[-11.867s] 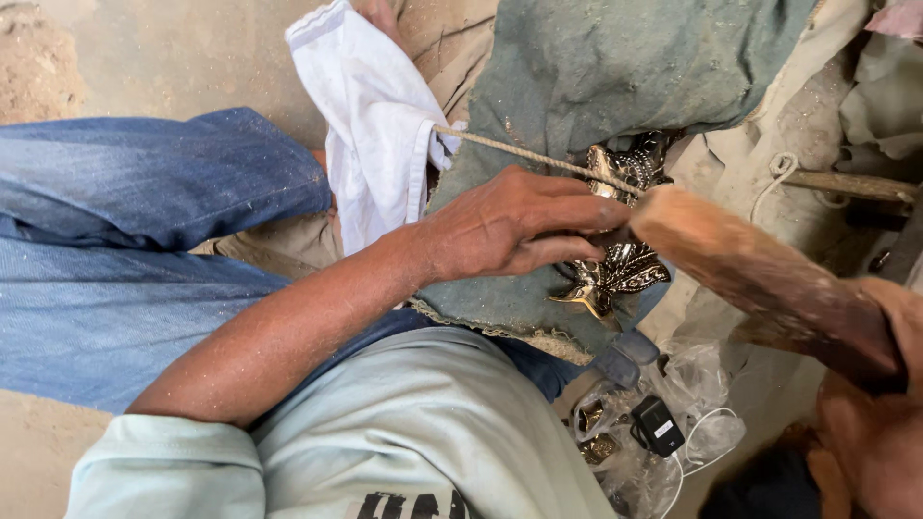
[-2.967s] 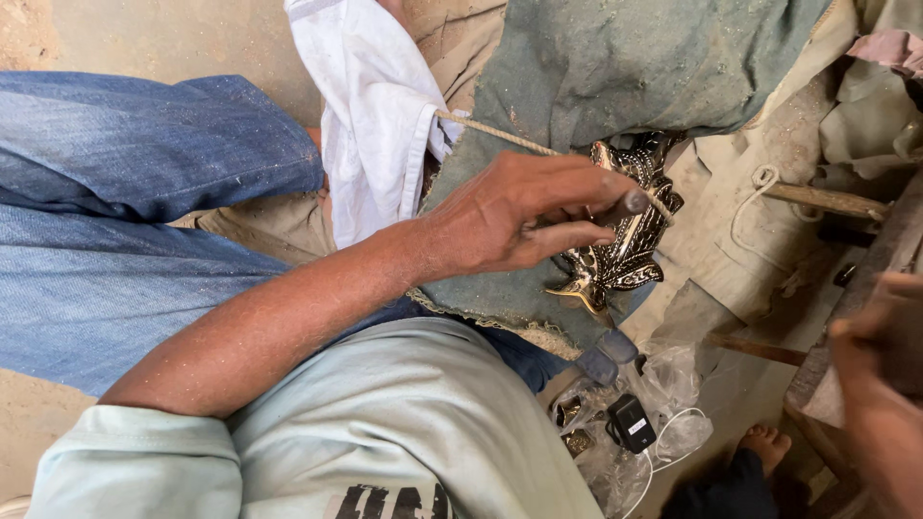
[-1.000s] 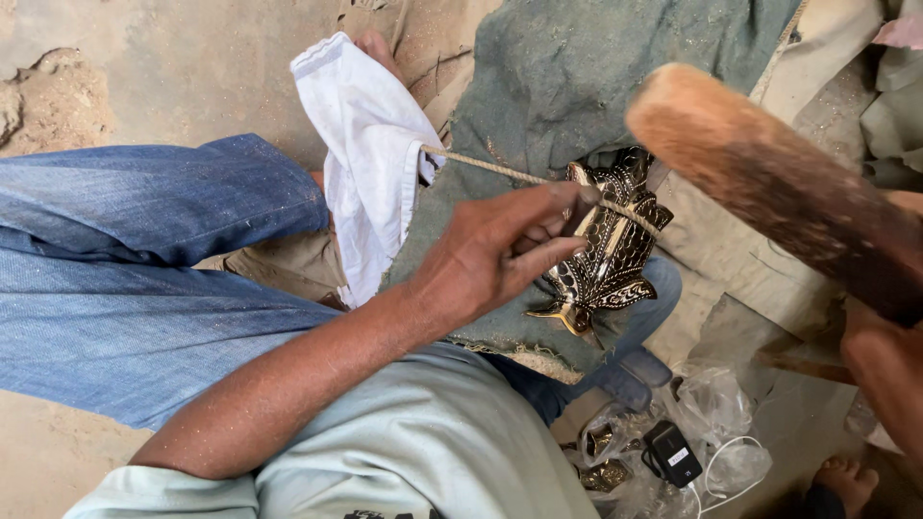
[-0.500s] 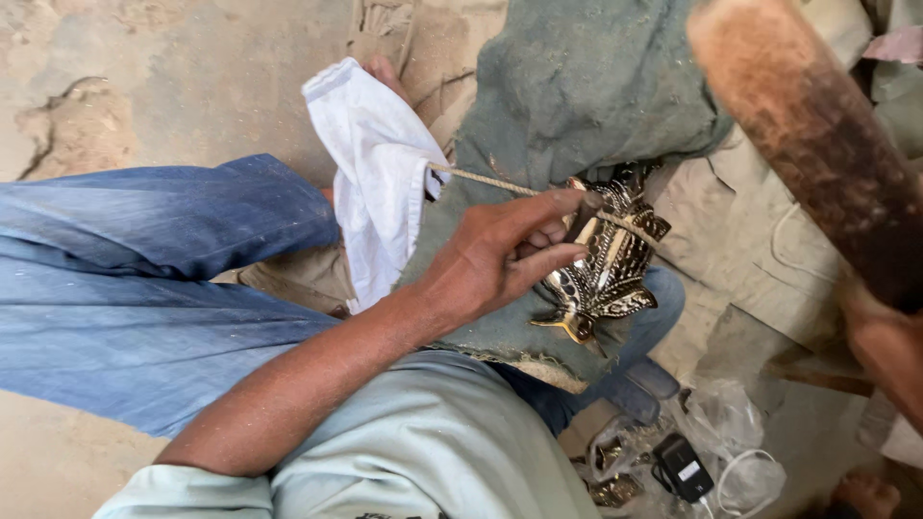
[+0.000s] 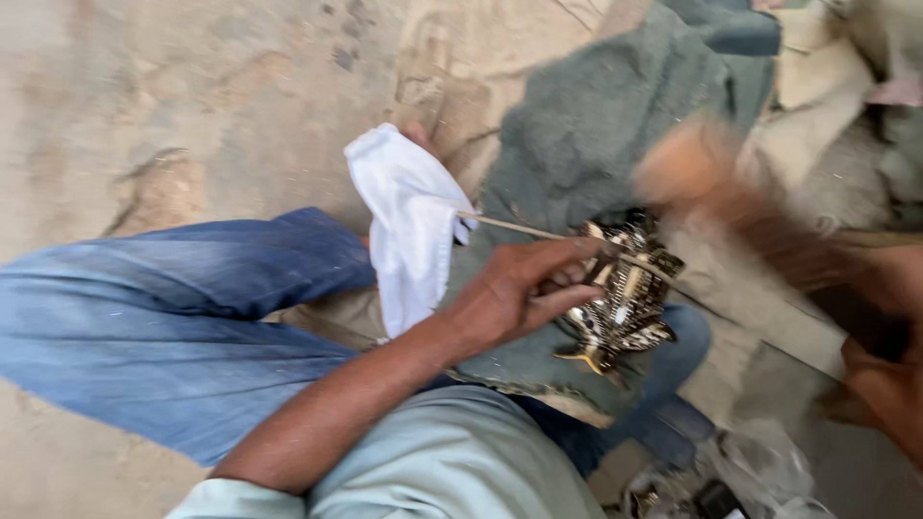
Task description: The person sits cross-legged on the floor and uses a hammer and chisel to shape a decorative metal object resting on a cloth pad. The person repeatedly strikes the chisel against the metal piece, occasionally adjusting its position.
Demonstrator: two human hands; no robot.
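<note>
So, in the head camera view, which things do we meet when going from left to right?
Blue jeans leg → white cloth → left hand → ornate brass piece → blurred wooden mallet → right hand.

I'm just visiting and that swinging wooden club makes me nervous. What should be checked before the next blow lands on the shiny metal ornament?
1. Left hand steadies the thin metal rod on the ornate brass-and-black metal ornament: ok.
2. Fingers out of the strike path: cannot tell; they lie close to the rod's tip.
3. Ornament resting on the grey-green cloth pad over the knee: ok.
4. Right hand grips the brown wooden mallet: ok, though motion-blurred.
5. Mallet lined up with the rod: cannot tell, too blurred.
6. White cloth away from the ornament: ok.
</note>
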